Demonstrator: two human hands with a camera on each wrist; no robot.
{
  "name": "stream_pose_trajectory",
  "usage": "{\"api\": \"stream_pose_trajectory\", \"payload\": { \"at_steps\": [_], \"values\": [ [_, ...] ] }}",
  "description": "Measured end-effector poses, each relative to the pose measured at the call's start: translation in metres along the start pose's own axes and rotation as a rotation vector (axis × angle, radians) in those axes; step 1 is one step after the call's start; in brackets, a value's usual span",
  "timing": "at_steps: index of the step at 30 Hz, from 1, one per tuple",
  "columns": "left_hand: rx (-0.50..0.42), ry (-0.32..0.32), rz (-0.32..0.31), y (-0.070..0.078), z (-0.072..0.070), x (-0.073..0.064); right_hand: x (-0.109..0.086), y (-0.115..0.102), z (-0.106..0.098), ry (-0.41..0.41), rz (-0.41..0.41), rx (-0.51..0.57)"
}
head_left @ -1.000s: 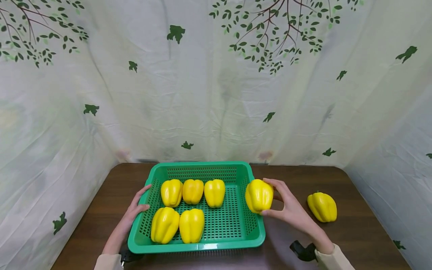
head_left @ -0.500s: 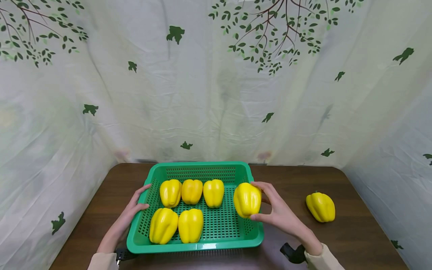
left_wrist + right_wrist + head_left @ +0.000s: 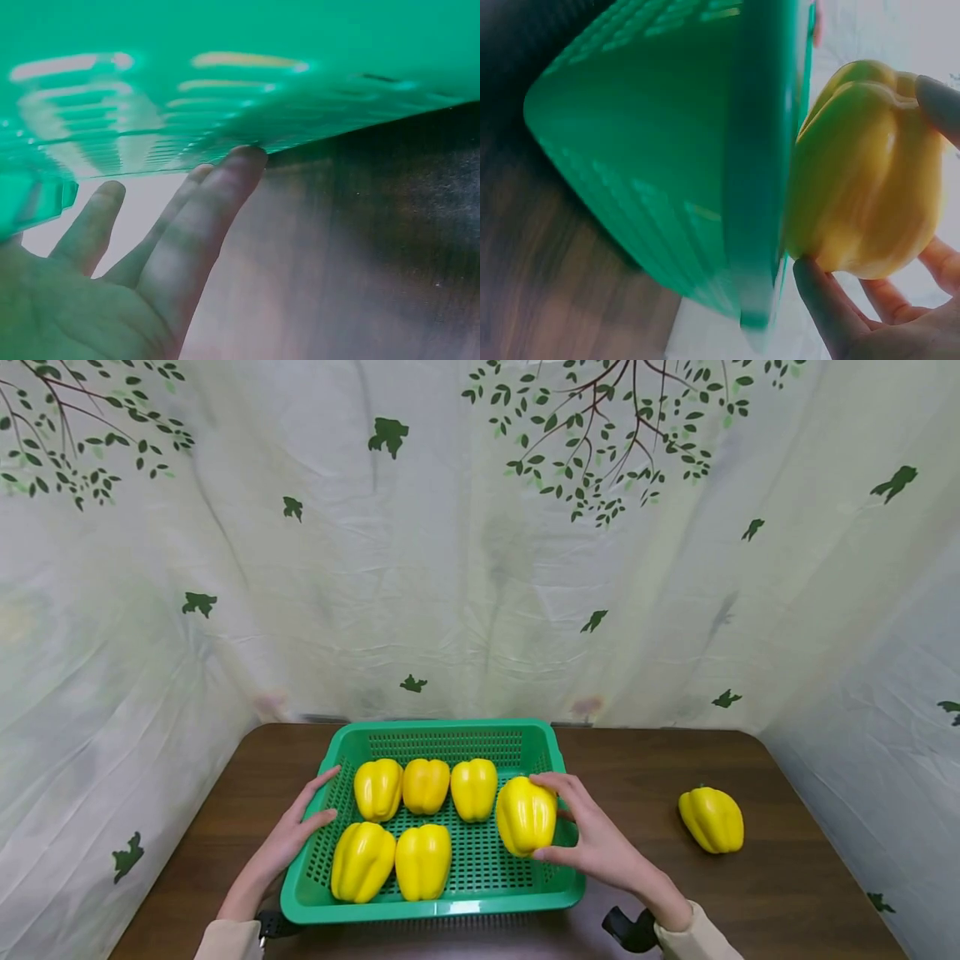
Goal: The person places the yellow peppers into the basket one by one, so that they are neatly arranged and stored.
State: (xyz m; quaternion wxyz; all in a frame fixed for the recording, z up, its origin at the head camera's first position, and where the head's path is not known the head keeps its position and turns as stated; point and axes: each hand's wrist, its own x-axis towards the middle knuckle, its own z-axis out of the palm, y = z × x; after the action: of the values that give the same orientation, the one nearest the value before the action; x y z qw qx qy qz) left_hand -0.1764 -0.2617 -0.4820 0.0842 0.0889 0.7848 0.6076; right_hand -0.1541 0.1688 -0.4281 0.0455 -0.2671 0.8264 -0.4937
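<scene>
A yellow bell pepper [image 3: 525, 818] is gripped between the thumb and fingers of my right hand [image 3: 588, 837], over the right part of a green perforated basket [image 3: 435, 910]. In the right wrist view this pepper [image 3: 870, 180] is above the basket rim, fingers around its side. Several more yellow bell peppers lie in the basket: a back row with a middle pepper [image 3: 427, 786], and a front row with a left pepper [image 3: 363, 862]. My left hand [image 3: 288, 835] rests at the basket's left rim; in the left wrist view its fairly straight fingers [image 3: 202, 232] lie against the outer wall.
Another yellow bell pepper [image 3: 711, 820] lies on the brown wooden table [image 3: 645, 760], right of the basket. A white curtain [image 3: 450, 568] printed with leaves hangs behind the table and at both sides.
My right hand has carried its bell pepper leftward and slightly toward me, from over the right rim to inside the basket's outline. The left hand has stayed at the left rim.
</scene>
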Motion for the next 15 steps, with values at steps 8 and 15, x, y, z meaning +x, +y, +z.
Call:
{"api": "stream_pose_trajectory", "payload": {
  "at_steps": [8,15],
  "values": [
    [0.013,0.016,0.036,-0.005,0.001,0.000,0.005,-0.003,0.017,-0.035,0.020,0.007],
    [-0.002,0.031,0.048,-0.007,0.001,0.001,0.010,-0.001,0.033,-0.045,0.029,0.007]
  ]
}}
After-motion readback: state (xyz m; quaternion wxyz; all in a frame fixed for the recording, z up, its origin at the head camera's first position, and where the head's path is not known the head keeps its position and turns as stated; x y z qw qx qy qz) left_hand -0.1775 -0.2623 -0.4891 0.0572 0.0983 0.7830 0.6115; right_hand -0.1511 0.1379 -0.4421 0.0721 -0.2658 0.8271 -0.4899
